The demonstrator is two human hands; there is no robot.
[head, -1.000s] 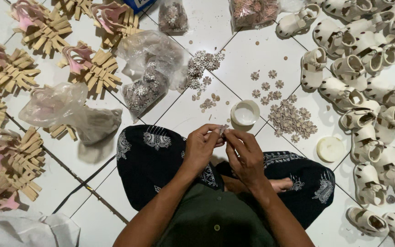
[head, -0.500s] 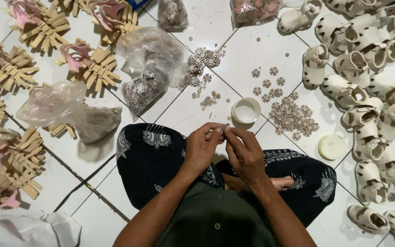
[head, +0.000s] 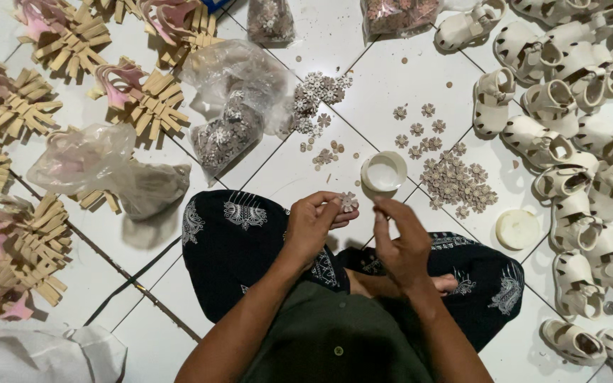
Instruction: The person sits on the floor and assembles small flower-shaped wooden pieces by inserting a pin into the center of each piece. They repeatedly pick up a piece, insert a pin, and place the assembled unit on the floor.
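I sit cross-legged on a white tiled floor [head: 420, 78]. My left hand [head: 313, 225] pinches a small beige flower ornament [head: 349, 201] above my lap. Beside it, my right hand [head: 402, 241] has its fingers drawn together near the ornament; whether anything is between them I cannot tell. Just beyond my hands stands a small round white cup [head: 383, 172]. A heap of flower ornaments [head: 459, 181] lies to its right, and more are scattered [head: 317, 96] ahead.
Many cream children's sandals [head: 576, 135] fill the right side. Tan wooden-strip bundles with pink parts [head: 143, 99] lie at the left. Clear plastic bags of ornaments [head: 225, 135] and an emptier bag [head: 86, 156] rest ahead. A white round lid [head: 517, 228] lies at right.
My hands have drawn slightly apart. The left now holds the flower ornament up in plain view, and the right has dropped a little lower.
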